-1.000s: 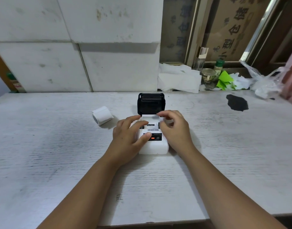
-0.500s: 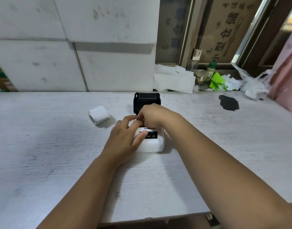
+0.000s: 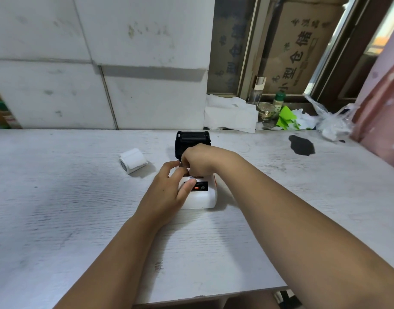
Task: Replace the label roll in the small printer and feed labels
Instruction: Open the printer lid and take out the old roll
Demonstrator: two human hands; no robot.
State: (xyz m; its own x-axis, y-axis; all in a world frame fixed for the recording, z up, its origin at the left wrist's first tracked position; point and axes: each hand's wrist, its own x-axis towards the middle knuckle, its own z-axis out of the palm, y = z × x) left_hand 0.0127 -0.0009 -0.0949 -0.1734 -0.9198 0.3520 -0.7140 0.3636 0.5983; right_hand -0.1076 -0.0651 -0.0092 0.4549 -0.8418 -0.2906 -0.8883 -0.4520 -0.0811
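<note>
— Where do we find the small white plastic printer (image 3: 200,198)?
— Mid-frame on the pale wood-grain table (image 3: 57,219), its black lid (image 3: 192,139) raised behind.
— And the white paper label roll (image 3: 133,160)?
— Left of it, apart.

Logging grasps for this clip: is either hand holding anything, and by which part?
Left hand steadies the printer by its left side, thumb on top. Right hand reaches into the open compartment; any grasp there is hidden.
</note>
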